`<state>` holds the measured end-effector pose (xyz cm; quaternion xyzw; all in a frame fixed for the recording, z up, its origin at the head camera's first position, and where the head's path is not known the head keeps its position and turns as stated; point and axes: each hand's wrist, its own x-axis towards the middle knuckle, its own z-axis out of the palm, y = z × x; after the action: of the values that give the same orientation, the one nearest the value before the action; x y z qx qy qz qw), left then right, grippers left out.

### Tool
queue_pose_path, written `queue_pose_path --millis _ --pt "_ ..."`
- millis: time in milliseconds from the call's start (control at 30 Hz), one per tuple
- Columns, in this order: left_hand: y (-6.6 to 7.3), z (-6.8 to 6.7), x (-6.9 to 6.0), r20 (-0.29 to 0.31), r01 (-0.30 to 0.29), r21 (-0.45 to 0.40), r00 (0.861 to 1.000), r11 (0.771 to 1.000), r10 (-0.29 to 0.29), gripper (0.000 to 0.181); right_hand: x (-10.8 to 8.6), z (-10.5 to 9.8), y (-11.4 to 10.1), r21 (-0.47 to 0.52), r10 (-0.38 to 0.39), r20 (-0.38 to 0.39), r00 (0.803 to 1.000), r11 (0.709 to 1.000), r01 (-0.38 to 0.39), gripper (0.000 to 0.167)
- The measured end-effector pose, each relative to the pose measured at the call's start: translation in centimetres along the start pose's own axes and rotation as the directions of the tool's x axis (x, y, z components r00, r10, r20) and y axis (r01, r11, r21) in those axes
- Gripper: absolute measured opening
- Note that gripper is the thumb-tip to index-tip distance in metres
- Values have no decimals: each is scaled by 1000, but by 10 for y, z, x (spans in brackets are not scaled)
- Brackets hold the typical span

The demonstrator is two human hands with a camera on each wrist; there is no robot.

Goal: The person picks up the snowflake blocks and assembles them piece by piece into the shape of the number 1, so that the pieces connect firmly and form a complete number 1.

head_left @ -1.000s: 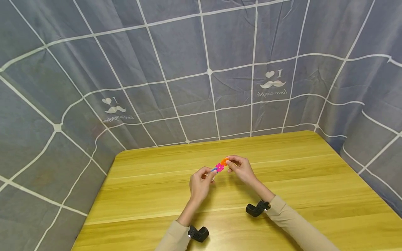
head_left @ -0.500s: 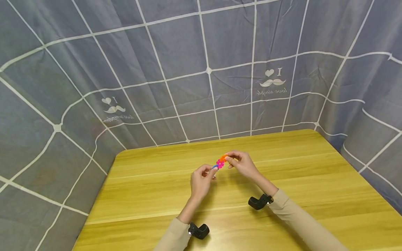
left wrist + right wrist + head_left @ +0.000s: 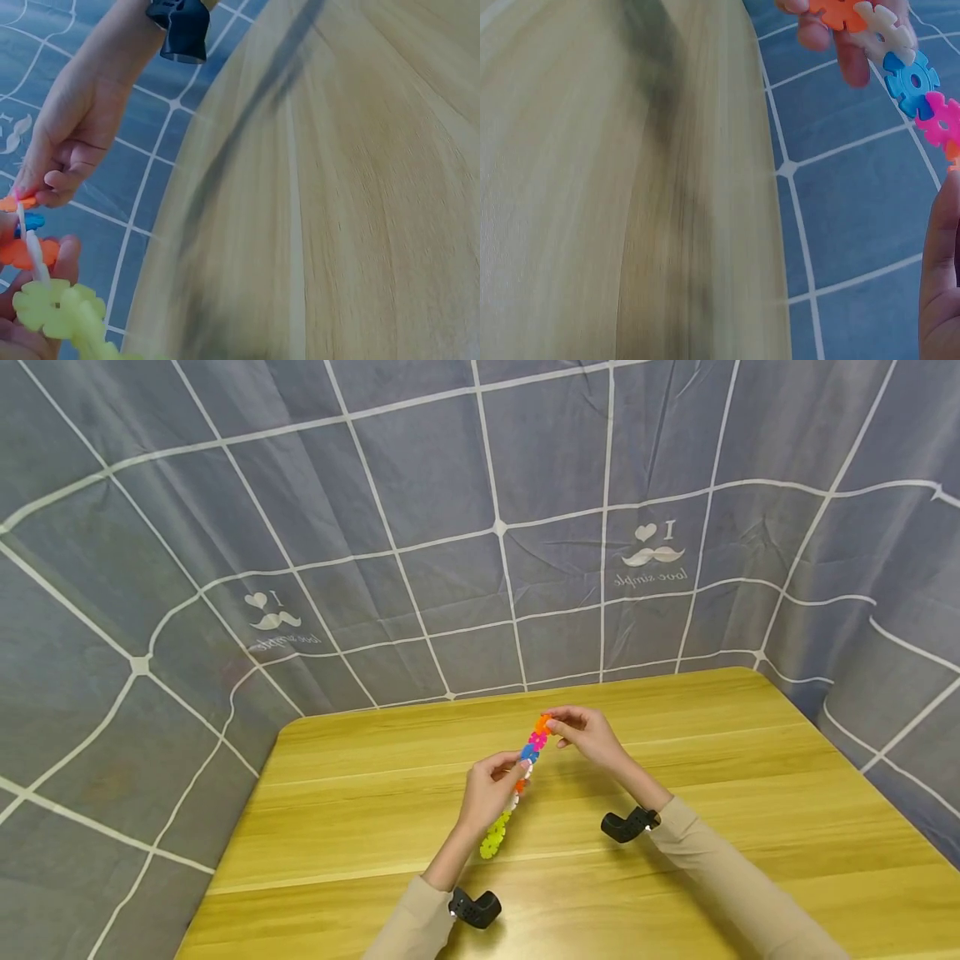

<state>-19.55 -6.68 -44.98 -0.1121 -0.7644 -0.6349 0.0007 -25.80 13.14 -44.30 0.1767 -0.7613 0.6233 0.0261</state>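
Note:
A chain of interlocking plastic snowflake discs slants between the two hands above the table. My right hand [image 3: 588, 739] pinches the orange disc [image 3: 543, 724] at its upper end between thumb and fingers. Below that come a pink disc [image 3: 537, 741] and a blue disc [image 3: 901, 88]. Around the middle of the chain, my left hand [image 3: 486, 789] grips it near a white disc [image 3: 892, 39], thumb on top. Another orange disc [image 3: 836, 13] sits by the left fingers, partly covered. Yellow-green discs [image 3: 491, 843] form the lower end, hanging beneath the left hand.
A wood-grain table [image 3: 360, 827] lies under both hands. Grey-blue curtain [image 3: 450, 568] with white lines surrounds its back and sides. Each wrist wears a black camera mount, the left one [image 3: 475, 910] and the right one [image 3: 628, 825].
My right hand has moved up and away with the orange end. The chain has swung from nearly edge-on to steeply slanted, so its white, orange and yellow-green discs now show below my left hand.

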Motion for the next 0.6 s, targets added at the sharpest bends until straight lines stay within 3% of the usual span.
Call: queue_pose_path --millis 100,367,600 --pt "-7 2 3 9 17 -8 1000 1000 -17 29 1 -3 0 4 4 5 1000 1000 -4 28" --pt "-8 -1 4 12 24 34 1000 999 -24 30 5 -2 1 18 16 25 1000 1000 -17 25" --pt "-12 -4 3 78 34 30 996 999 -36 37 5 -6 1 -1 29 55 998 1000 -29 28"
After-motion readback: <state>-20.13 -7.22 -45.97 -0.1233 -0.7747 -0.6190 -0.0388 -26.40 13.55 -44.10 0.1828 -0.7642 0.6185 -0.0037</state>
